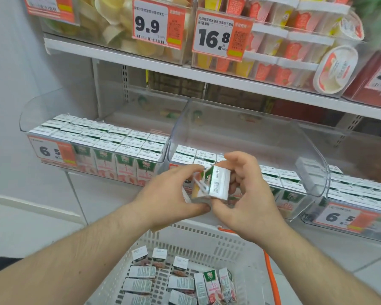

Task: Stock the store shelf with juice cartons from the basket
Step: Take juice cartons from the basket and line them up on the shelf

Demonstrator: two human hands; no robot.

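Both hands hold small juice cartons (213,183) together in front of the middle clear shelf bin (246,133). My left hand (172,194) grips them from the left and below, and my right hand (249,194) curls round them from the right. The white basket (198,236) sits below my arms with several white and green cartons (180,280) lying and standing in it. The left bin (53,106) is packed with cartons (101,139). The middle bin holds rows of cartons (194,155) at its front.
A third bin (361,194) of cartons with a 6.5 price tag stands at the right. The shelf above (141,60) carries bins of cups and tubs with 9.9 and 16.8 tags. An orange basket handle (271,274) runs down the right side. A white wall is at the left.
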